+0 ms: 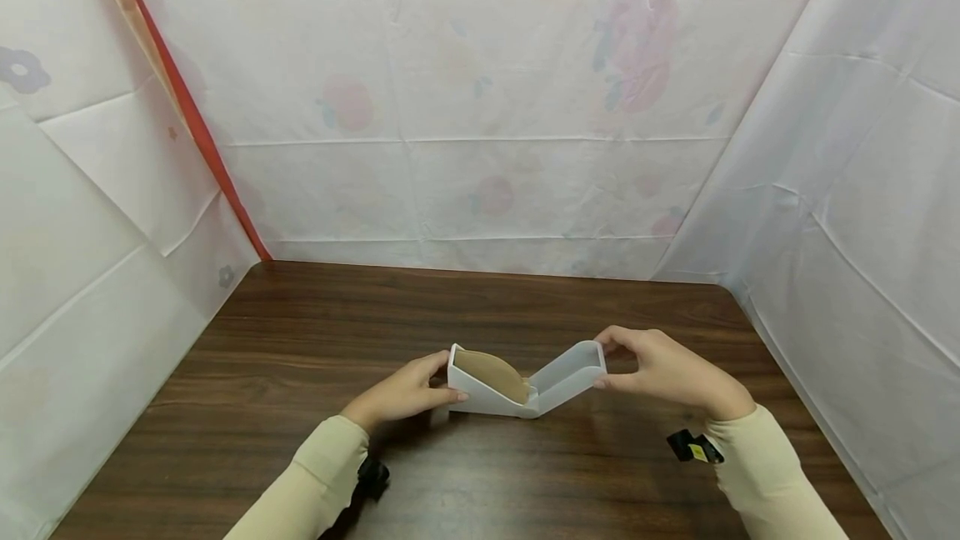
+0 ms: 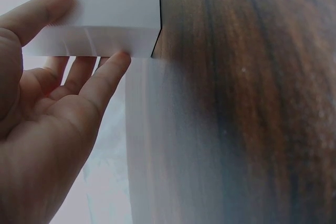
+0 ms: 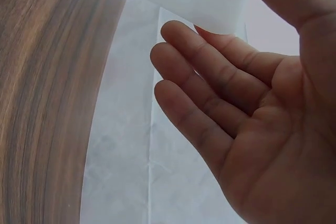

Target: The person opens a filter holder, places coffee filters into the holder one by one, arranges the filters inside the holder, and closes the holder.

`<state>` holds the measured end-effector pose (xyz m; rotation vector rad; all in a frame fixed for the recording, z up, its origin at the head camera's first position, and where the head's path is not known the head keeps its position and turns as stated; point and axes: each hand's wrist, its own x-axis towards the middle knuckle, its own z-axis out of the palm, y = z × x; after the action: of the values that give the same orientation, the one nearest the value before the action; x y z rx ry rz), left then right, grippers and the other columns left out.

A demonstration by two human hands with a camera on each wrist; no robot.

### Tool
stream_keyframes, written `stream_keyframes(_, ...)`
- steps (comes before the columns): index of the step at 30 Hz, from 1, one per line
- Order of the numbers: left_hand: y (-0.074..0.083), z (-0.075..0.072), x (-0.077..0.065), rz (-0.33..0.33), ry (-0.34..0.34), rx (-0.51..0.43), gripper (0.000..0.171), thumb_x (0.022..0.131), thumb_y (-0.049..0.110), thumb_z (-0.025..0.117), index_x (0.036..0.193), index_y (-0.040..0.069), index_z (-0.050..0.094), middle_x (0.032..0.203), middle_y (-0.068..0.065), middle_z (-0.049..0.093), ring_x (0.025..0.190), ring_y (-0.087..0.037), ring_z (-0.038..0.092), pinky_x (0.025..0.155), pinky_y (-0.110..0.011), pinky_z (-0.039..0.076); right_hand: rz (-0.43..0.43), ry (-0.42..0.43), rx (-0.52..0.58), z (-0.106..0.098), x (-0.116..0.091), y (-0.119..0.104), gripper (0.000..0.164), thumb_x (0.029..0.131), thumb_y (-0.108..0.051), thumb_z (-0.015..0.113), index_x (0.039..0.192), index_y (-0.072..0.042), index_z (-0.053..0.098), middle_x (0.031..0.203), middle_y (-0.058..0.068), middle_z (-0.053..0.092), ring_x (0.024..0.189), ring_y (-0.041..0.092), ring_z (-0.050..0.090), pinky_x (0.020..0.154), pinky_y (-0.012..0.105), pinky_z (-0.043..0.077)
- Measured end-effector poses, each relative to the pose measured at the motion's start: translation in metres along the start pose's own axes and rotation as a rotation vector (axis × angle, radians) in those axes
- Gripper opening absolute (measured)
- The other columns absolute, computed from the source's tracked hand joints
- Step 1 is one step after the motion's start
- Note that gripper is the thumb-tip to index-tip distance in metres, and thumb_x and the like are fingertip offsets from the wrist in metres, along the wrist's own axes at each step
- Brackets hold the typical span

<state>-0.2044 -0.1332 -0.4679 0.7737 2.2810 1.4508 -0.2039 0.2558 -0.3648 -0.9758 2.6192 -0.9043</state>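
A white box (image 1: 487, 400) with a hinged lid (image 1: 568, 377) sits near the middle of the table, its lid swung out to the right and tilted upward. Inside the box stands a tan, round-edged flat piece (image 1: 491, 372), which looks like paper coffee filters. My left hand (image 1: 408, 390) grips the box's left end, thumb on the near side. In the left wrist view the thumb lies on one white face and the fingers touch the end wall. With thumb and forefinger, my right hand (image 1: 667, 369) pinches the lid's raised end; its other fingers extend free in the right wrist view.
The dark wood-grain table (image 1: 337, 307) extends around the box. White printed sheets (image 1: 480, 107) hang behind it and along both sides. A red strip (image 1: 195, 115) runs down the left back corner. Black wrist devices (image 1: 693, 447) are on both sleeves.
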Motion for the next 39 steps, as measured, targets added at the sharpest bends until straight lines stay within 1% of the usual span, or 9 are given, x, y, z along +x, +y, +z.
stream_keyframes(7,-0.002,0.0,0.001,0.005,-0.001,0.001,0.038,0.095,0.026,0.072,0.128,0.015,0.056,0.116,0.003,0.065,0.108,-0.016,0.062,0.087,-0.034,0.053,-0.048,0.04,-0.003,0.005,0.01,-0.005,0.037,0.09,-0.037,0.077,0.117,-0.017,0.061,0.106,-0.01,0.068,0.101,0.011,0.066,0.084,0.034,0.055)
stream_keyframes(12,-0.002,0.001,0.002,0.005,-0.003,-0.006,0.039,0.095,0.026,0.072,0.129,0.015,0.056,0.117,0.003,0.065,0.108,-0.016,0.062,0.087,-0.033,0.053,-0.075,0.072,-0.008,0.011,0.019,-0.01,0.034,0.091,-0.037,0.076,0.116,-0.018,0.061,0.105,-0.011,0.068,0.1,0.01,0.065,0.085,0.035,0.054)
stream_keyframes(16,-0.001,0.0,0.002,0.003,-0.002,-0.005,0.04,0.095,0.026,0.072,0.13,0.015,0.055,0.118,0.003,0.065,0.108,-0.016,0.062,0.087,-0.033,0.053,-0.076,0.09,0.012,0.017,0.024,-0.015,0.034,0.091,-0.04,0.075,0.115,-0.021,0.06,0.106,-0.012,0.067,0.101,0.008,0.064,0.086,0.037,0.054)
stream_keyframes(19,-0.001,0.0,0.002,0.002,-0.001,-0.002,0.04,0.095,0.027,0.072,0.13,0.015,0.055,0.117,0.003,0.065,0.108,-0.016,0.062,0.087,-0.034,0.053,-0.079,0.105,0.025,0.022,0.027,-0.017,0.034,0.091,-0.041,0.075,0.115,-0.023,0.059,0.106,-0.013,0.067,0.101,0.007,0.064,0.087,0.036,0.054)
stream_keyframes(22,-0.002,0.0,0.002,0.005,-0.001,0.002,0.039,0.096,0.027,0.072,0.129,0.015,0.056,0.117,0.003,0.065,0.108,-0.016,0.062,0.087,-0.034,0.053,-0.086,0.119,0.02,0.027,0.032,-0.02,0.036,0.091,-0.043,0.074,0.117,-0.023,0.059,0.107,-0.013,0.066,0.102,0.006,0.063,0.086,0.033,0.053)
stream_keyframes(26,-0.002,0.0,0.002,0.011,-0.004,0.005,0.038,0.096,0.026,0.072,0.129,0.015,0.056,0.117,0.003,0.065,0.108,-0.016,0.062,0.087,-0.034,0.053,-0.099,0.129,0.039,0.034,0.038,-0.024,0.036,0.092,-0.042,0.074,0.118,-0.022,0.058,0.108,-0.013,0.066,0.103,0.006,0.063,0.086,0.035,0.054)
stream_keyframes(32,-0.003,0.0,0.002,0.026,0.001,0.025,0.037,0.095,0.026,0.072,0.127,0.014,0.057,0.117,0.003,0.065,0.108,-0.015,0.063,0.088,-0.033,0.052,-0.152,0.15,0.079,0.045,0.048,-0.028,0.036,0.093,-0.038,0.074,0.12,-0.02,0.058,0.11,-0.012,0.066,0.104,0.008,0.064,0.085,0.036,0.055)
stream_keyframes(36,-0.003,0.001,0.002,0.051,0.005,0.036,0.037,0.095,0.026,0.072,0.127,0.012,0.057,0.117,0.001,0.065,0.108,-0.016,0.063,0.088,-0.034,0.052,-0.186,0.16,0.094,0.053,0.053,-0.027,0.036,0.094,-0.037,0.073,0.121,-0.02,0.056,0.111,-0.012,0.065,0.103,0.007,0.064,0.086,0.034,0.054)
stream_keyframes(39,-0.002,0.0,0.001,0.054,0.006,0.042,0.037,0.096,0.026,0.071,0.127,0.011,0.057,0.117,0.0,0.066,0.108,-0.016,0.063,0.088,-0.034,0.052,-0.212,0.162,0.107,0.058,0.058,-0.028,0.035,0.094,-0.035,0.073,0.122,-0.02,0.056,0.111,-0.012,0.064,0.103,0.008,0.063,0.086,0.032,0.054)
